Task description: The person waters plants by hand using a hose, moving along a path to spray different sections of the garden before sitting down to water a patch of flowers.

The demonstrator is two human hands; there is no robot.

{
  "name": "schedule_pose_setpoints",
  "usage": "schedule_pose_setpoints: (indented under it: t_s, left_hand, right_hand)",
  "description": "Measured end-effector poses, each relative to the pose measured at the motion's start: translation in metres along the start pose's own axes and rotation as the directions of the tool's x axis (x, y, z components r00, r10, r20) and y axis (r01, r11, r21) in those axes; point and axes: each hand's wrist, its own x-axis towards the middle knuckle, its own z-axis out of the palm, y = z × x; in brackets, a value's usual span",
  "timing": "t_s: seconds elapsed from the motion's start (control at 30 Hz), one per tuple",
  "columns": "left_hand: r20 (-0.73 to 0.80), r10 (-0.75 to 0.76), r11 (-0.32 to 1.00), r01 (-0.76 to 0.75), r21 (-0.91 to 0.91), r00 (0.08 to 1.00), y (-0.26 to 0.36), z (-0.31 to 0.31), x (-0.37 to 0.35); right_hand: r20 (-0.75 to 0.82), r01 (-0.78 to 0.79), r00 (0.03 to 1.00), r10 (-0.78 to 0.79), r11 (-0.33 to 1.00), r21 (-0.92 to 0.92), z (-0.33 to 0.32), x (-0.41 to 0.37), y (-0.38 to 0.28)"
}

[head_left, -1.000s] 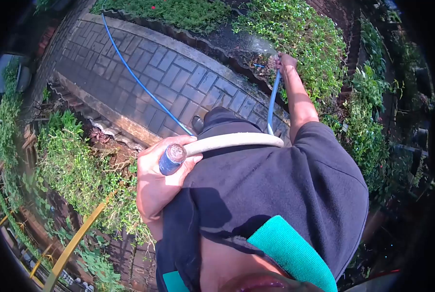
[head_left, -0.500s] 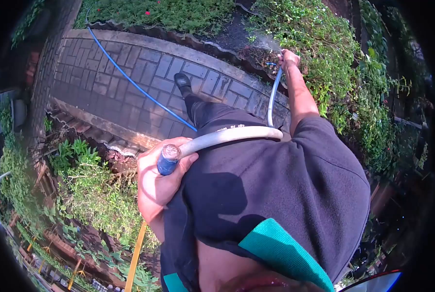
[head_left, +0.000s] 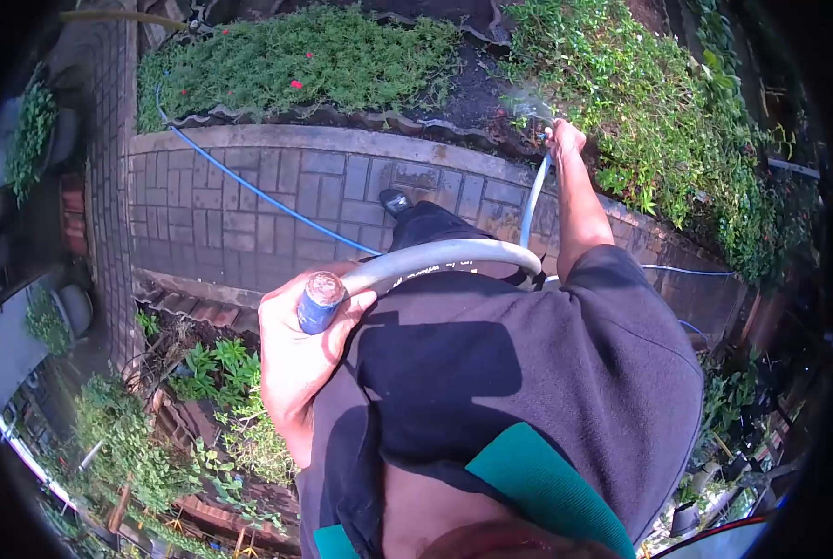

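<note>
In the head view, my left hand (head_left: 297, 349) is wrapped round a curved grey-white tube (head_left: 435, 253). The tube's near end (head_left: 321, 303) is blue at the side with a worn brown tip; its far end bends down near a dark fitting (head_left: 539, 278). My right hand (head_left: 566, 140), arm stretched out, grips the end of a pale blue hose (head_left: 535, 200). Water spray (head_left: 531, 107) comes from it over dark soil and plants. Part of the hose is hidden behind the tube and my body.
Blue hose (head_left: 258, 194) crosses the brick path (head_left: 211, 200) to the left. A raised curb (head_left: 342, 142) edges a bed of low green plants (head_left: 295, 70). Leafy bushes (head_left: 640, 102) stand at the right. My shoe (head_left: 396, 202) is on the path. More plants (head_left: 216, 368) grow at lower left.
The view has shifted along the path, and more of the planted bed shows at the top. My shoe appears farther right and lower. Both hands keep their grips; the spray continues.
</note>
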Motion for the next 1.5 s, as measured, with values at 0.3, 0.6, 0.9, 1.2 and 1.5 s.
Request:
schedule_pose_setpoints:
  t_s: [0.3,0.6,0.9,1.2,1.5]
  left_hand:
    - [0.363,0.109,0.941,-0.214,0.263,0.925,0.048,-0.053,0.084]
    - [0.659,-0.095,0.906,-0.21,0.368,0.746,0.038,-0.152,0.151]
    - [0.758,-0.054,0.836,-0.385,0.39,0.65,0.039,-0.209,0.154]
    - [0.755,0.102,0.85,-0.451,0.272,0.648,0.033,-0.244,0.15]
    - [0.698,0.117,0.864,-0.42,0.279,0.706,0.038,-0.251,0.144]
  right_hand:
    - [0.001,-0.085,0.996,0.091,0.926,0.368,0.007,-0.049,0.016]
    - [-0.28,0.037,0.948,0.152,0.822,0.568,0.019,-0.18,0.063]
    - [-0.272,0.018,0.946,0.178,0.807,0.591,0.047,-0.251,0.092]
    - [-0.235,-0.051,0.949,0.208,0.841,0.538,0.055,-0.276,0.092]
    - [-0.158,-0.085,0.966,0.204,0.83,0.552,0.093,-0.265,0.089]
